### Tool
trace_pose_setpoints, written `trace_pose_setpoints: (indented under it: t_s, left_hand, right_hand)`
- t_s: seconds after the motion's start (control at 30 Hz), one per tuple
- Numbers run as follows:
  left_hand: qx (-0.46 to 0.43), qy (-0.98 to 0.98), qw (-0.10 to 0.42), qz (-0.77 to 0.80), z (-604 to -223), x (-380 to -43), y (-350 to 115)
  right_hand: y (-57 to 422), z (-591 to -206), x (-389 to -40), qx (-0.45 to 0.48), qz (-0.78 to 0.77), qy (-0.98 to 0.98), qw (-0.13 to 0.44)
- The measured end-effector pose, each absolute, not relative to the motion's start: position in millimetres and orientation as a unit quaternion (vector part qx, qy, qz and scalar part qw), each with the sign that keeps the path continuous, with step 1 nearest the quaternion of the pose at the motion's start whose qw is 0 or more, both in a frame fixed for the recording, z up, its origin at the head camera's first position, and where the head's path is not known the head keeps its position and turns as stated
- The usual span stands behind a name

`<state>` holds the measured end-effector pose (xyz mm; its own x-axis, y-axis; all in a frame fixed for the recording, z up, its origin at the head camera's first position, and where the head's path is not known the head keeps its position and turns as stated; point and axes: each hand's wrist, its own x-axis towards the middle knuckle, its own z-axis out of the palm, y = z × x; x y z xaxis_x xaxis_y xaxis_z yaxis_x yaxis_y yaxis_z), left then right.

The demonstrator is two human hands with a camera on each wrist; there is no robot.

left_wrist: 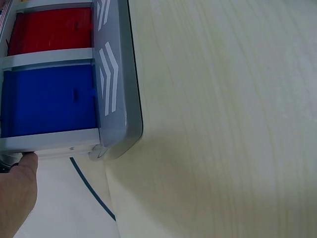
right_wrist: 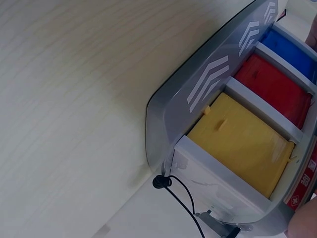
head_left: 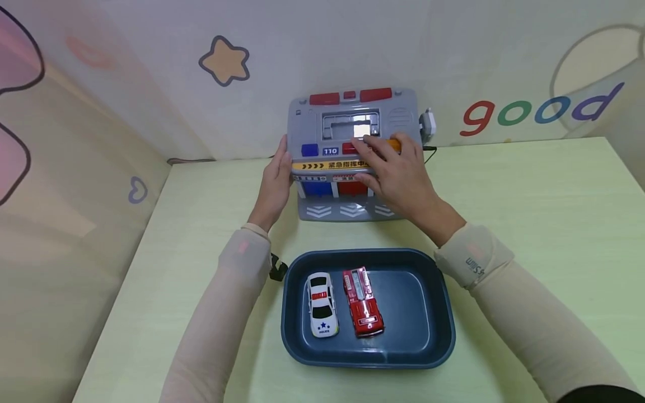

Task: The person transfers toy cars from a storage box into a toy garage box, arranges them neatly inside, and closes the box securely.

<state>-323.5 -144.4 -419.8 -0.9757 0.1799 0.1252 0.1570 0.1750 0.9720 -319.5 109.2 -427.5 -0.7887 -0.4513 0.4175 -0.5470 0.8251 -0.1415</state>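
Note:
A grey toy garage (head_left: 307, 126) stands against the wall, with a blue door (left_wrist: 49, 101), a red door (left_wrist: 52, 30) and a yellow door (right_wrist: 242, 144) across its front, all closed. My left hand (head_left: 274, 182) rests along the garage's left side. Over the top right lies my right hand (head_left: 403, 173), its fingers spread; the index fingertip touches a red button (head_left: 349, 148) and the other fingers lie by an orange button (head_left: 395, 145). The blue button (head_left: 309, 150) is uncovered.
Nearer to me, a dark blue tray (head_left: 403, 358) holds a white police car (head_left: 322, 313) and a red fire truck (head_left: 365, 313). A black cord (right_wrist: 185, 215) hangs beside the garage. The patterned wall (head_left: 353, 45) rises behind the pale green table (head_left: 529, 224).

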Motion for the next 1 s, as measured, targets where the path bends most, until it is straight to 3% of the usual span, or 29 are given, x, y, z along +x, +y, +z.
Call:
trace_pose_setpoints:
  t_s: [1.0]
  left_hand:
    - [0.112,0.76,0.007,0.64,-419.1,-321.9,-143.8]
  right_hand:
    - [109.0,-425.1,-319.3,0.262,0.13,-0.939,0.18]
